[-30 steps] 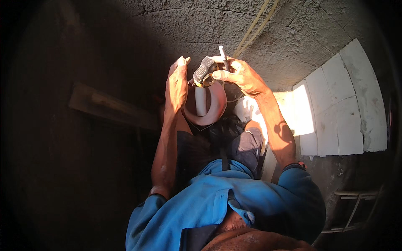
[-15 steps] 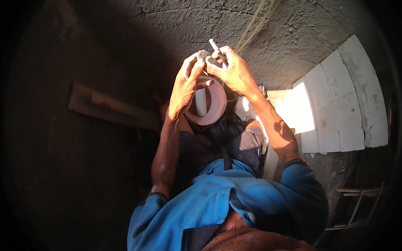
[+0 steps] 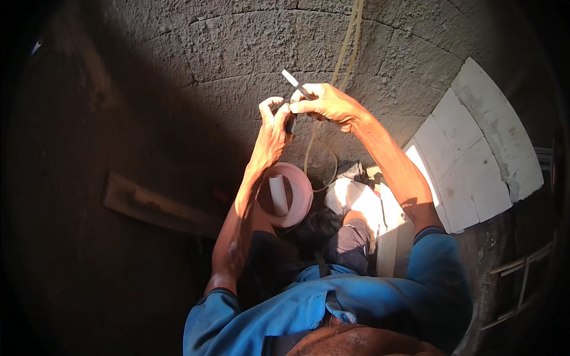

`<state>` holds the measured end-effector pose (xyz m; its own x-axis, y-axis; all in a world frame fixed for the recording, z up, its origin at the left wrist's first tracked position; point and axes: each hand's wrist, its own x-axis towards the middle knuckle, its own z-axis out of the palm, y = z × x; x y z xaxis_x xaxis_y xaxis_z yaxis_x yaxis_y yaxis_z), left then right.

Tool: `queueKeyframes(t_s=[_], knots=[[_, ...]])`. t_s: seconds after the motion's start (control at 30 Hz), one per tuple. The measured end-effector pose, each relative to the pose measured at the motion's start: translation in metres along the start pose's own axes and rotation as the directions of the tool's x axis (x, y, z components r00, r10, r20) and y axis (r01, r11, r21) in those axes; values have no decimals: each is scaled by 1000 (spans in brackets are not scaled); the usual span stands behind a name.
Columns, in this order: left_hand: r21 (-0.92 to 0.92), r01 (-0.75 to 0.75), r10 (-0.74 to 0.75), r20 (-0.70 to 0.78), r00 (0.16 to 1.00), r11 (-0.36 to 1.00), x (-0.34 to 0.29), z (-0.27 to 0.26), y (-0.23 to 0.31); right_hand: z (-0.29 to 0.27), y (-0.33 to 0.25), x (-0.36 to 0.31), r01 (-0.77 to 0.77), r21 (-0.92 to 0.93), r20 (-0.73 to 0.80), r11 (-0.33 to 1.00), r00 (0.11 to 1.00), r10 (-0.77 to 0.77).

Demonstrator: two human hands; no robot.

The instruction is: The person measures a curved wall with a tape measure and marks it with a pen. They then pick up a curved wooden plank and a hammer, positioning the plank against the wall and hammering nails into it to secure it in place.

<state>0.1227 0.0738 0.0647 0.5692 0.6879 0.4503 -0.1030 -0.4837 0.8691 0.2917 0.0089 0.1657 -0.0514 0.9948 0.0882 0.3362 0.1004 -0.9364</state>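
Fingers of the left hand (image 3: 272,137) were closed around a small dark object (image 3: 290,124), mostly hidden, beyond the pink bucket (image 3: 305,196). By the right hand (image 3: 333,108), just beside it, a slanted pen-like tool (image 3: 290,78) with white end was grasped.

The round pink bucket (image 3: 304,199), its underside hidden from view, carries a plain white cylindrical tube (image 3: 278,196), which stands inside the circular rim.
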Motion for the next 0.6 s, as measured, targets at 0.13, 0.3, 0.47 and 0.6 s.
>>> queueKeyframes(t_s=[0.13, 0.3, 0.47, 0.6], knots=[[-275, 253, -226, 126, 966, 928, 41, -16, 13, -38, -49, 49, 65, 41, -135, 997, 989, -59], [-333, 133, -153, -35, 988, 933, 115, -33, -31, -107, -79, 171, 328, -268, -423, 906, 805, -416], [-396, -25, -9, -84, 996, 918, 177, -9, 2, -146, -111, 209, 343, -451, -551, 824, 620, -559], [-316, -18, -58, -229, 972, 949, 202, 2, -15, -142, -105, 226, 344, -469, -577, 813, 578, -577]])
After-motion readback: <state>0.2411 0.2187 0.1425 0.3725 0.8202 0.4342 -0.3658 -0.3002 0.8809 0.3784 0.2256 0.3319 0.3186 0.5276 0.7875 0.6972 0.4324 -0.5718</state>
